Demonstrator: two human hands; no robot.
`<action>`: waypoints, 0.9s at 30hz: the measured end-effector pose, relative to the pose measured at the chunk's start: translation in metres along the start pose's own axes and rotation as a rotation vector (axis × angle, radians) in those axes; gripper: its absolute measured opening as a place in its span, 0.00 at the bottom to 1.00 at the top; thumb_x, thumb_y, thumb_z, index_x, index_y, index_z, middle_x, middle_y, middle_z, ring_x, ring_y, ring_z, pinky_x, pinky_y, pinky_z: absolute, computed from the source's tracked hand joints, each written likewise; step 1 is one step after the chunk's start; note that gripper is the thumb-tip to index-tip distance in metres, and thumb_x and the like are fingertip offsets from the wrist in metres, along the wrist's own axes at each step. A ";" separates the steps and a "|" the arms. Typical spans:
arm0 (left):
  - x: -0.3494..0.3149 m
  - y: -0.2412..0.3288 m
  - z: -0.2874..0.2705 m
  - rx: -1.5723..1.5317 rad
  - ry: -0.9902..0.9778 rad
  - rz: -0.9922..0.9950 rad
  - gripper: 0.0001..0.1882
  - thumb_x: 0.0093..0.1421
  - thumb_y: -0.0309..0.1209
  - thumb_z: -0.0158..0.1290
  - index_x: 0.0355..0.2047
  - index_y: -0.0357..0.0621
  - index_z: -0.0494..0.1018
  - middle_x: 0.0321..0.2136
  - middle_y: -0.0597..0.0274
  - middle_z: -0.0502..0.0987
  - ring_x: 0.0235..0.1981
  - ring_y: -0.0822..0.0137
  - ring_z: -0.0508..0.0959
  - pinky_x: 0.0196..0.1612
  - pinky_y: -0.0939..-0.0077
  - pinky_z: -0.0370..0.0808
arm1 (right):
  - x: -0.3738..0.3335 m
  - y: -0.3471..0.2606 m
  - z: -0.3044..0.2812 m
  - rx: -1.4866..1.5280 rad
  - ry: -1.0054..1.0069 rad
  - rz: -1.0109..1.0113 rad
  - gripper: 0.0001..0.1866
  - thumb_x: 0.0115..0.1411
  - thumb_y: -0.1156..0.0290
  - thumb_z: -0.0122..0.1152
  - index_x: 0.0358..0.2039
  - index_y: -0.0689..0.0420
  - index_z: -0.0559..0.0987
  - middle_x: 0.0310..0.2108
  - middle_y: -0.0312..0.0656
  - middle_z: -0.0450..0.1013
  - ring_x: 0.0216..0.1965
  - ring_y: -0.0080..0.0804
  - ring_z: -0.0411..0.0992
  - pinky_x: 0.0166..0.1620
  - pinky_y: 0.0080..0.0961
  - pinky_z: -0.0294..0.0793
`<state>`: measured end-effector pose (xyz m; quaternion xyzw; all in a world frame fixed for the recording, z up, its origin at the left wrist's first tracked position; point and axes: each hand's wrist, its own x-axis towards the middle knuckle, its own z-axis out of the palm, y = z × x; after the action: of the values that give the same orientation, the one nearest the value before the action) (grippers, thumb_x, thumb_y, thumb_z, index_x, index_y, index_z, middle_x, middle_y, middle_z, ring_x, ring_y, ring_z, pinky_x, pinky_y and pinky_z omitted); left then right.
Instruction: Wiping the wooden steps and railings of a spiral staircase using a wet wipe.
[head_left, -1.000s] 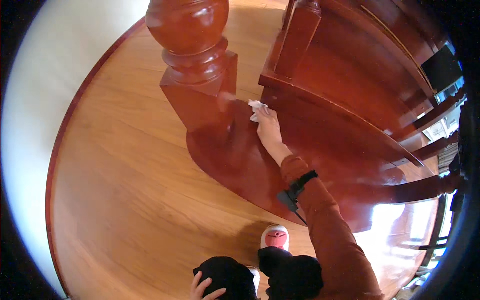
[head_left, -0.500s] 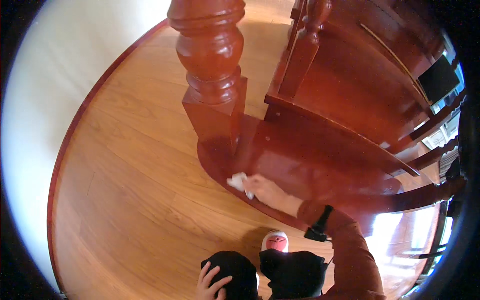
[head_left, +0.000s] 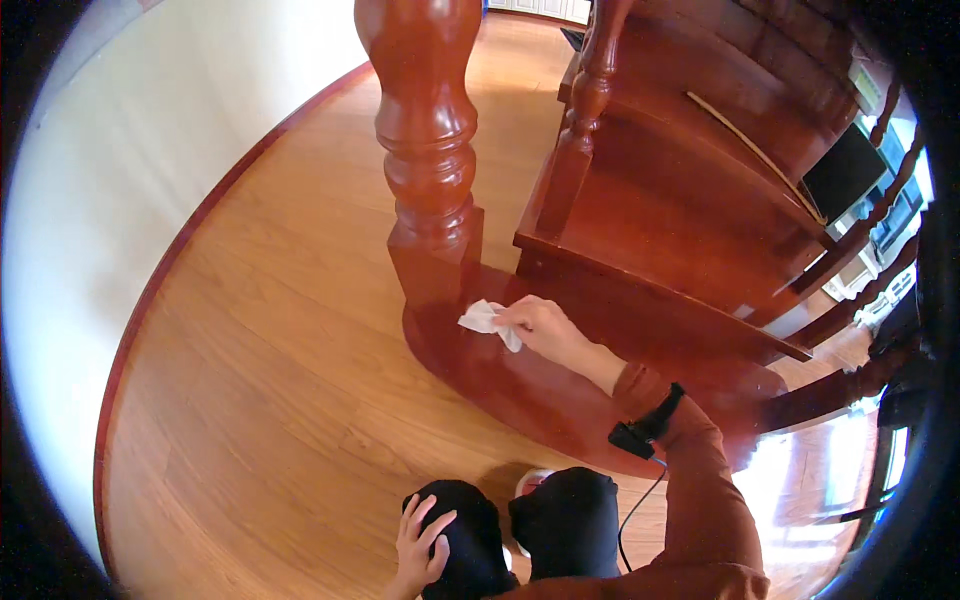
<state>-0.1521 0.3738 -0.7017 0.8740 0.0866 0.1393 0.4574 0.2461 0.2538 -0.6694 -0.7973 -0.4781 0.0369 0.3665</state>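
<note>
Pinched in my right hand (head_left: 541, 326) is a crumpled white tissue (head_left: 482, 317), over the rounded bottom step (head_left: 480, 362) of a glossy red-brown wooden staircase. Whether the tissue touches the wood at this instant I cannot tell for sure. Just left of it, the square base of a thick turned newel post (head_left: 432, 262) stands on the same step. My left hand (head_left: 424, 535) rests on my black-trousered left knee, fingers spread and holding nothing.
Higher steps (head_left: 660, 215) rise to the right, with a slimmer baluster (head_left: 580, 140) at their left end. A thin wooden stick (head_left: 757, 155) lies on an upper step. Wood flooring (head_left: 250, 380) runs to a white wall (head_left: 200, 120) on the left.
My right hand has moved the tissue away from the step's front edge, farther in toward the post base. The view has tilted up slightly. My left hand stays on the knee.
</note>
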 end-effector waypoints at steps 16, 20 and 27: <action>0.018 0.037 0.053 0.534 -0.174 0.161 0.21 0.50 0.35 0.57 0.46 0.57 0.78 0.59 0.61 0.67 0.63 0.43 0.61 0.60 0.34 0.56 | -0.006 0.008 -0.024 1.203 0.018 0.507 0.21 0.57 0.80 0.54 0.53 0.62 0.76 0.48 0.40 0.76 0.46 0.29 0.75 0.49 0.27 0.75; 0.033 0.043 0.055 0.548 -0.331 0.148 0.18 0.49 0.35 0.56 0.43 0.55 0.79 0.59 0.67 0.69 0.65 0.51 0.60 0.62 0.34 0.53 | -0.024 0.014 -0.030 1.605 0.114 0.569 0.26 0.61 0.72 0.55 0.60 0.59 0.68 0.55 0.44 0.71 0.52 0.38 0.73 0.53 0.34 0.76; 0.059 0.032 0.060 0.433 -0.445 0.214 0.17 0.53 0.34 0.55 0.45 0.55 0.78 0.59 0.66 0.68 0.67 0.49 0.57 0.64 0.34 0.49 | -0.078 0.021 -0.045 1.834 0.252 0.609 0.27 0.65 0.59 0.55 0.60 0.56 0.66 0.57 0.43 0.69 0.56 0.41 0.70 0.57 0.39 0.73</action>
<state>-0.0757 0.3256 -0.6986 0.9641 -0.0801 -0.0298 0.2513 0.2372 0.1620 -0.6726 -0.2902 0.0057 0.4026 0.8682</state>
